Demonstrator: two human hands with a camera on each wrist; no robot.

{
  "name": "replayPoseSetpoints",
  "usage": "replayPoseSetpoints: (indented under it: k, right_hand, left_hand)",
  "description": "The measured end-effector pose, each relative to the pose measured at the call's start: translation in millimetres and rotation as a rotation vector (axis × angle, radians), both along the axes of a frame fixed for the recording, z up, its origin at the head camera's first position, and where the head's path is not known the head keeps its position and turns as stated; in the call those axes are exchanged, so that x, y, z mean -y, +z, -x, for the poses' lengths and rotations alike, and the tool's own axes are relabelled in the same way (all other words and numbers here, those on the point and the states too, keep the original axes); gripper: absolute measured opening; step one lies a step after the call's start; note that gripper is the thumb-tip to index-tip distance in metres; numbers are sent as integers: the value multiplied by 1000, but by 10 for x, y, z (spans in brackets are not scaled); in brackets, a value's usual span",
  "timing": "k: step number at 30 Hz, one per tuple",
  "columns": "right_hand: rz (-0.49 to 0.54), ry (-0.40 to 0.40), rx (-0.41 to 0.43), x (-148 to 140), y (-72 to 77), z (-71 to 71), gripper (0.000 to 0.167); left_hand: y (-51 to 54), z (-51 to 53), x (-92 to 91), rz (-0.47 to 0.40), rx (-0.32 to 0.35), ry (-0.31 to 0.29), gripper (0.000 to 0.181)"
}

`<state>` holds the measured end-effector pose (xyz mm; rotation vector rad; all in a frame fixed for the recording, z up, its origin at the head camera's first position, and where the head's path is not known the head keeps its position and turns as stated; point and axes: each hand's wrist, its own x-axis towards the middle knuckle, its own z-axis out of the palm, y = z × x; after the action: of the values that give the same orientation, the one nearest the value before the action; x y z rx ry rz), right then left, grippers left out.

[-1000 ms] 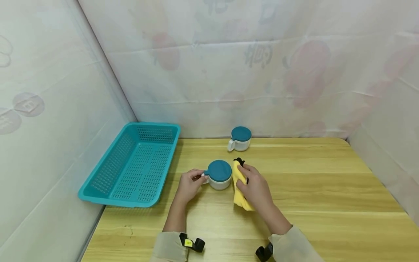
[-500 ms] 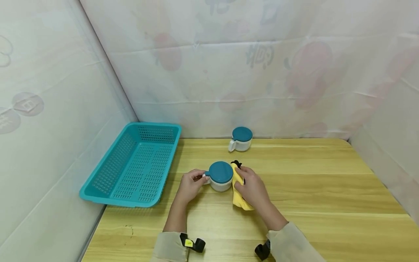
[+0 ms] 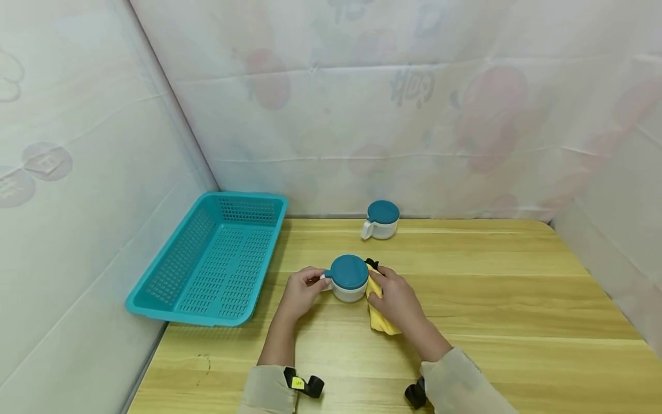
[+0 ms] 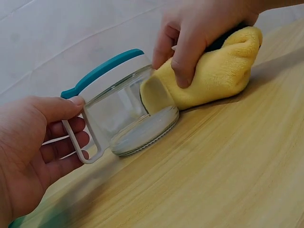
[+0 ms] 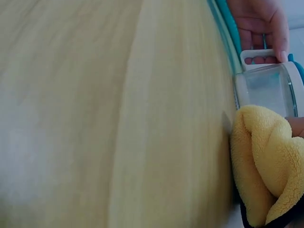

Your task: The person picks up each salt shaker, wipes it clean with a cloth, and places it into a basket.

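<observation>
A glass seasoning jar with a blue lid and white collar stands upright on the wooden table. My left hand pinches its white handle, thumb on top near the lid's tab, fingers behind the handle. Bunched in my right hand is a yellow plush cloth with a black edge. The cloth presses against the jar's right side, and part of it shows through the glass. In the right wrist view, the cloth hides the lower part of the jar.
Farther back, by the white curtain wall, stands a second blue-lidded jar. A turquoise perforated basket sits on the left side of the table, beside the left curtain.
My right hand and the cloth have shifted slightly left and round the jar's side. The jar moved a little right at first, then stayed put. My left hand keeps its hold on the handle.
</observation>
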<state>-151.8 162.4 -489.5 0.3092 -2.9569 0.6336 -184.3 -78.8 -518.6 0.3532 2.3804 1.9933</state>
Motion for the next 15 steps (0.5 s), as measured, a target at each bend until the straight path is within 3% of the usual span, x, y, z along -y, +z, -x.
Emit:
replayPoseSetpoints:
  k: [6, 13, 15]
  right_hand:
    - [22, -2, 34, -2, -13, 2, 51]
    - [51, -3, 4, -49, 34, 27, 48]
    - [64, -5, -5, -77, 59, 47, 48]
  left_hand:
    - [3, 7, 12, 12, 2, 4, 19]
    - [304, -137, -9, 27, 6, -17, 18]
    - [331, -153, -13, 16, -2, -20, 17]
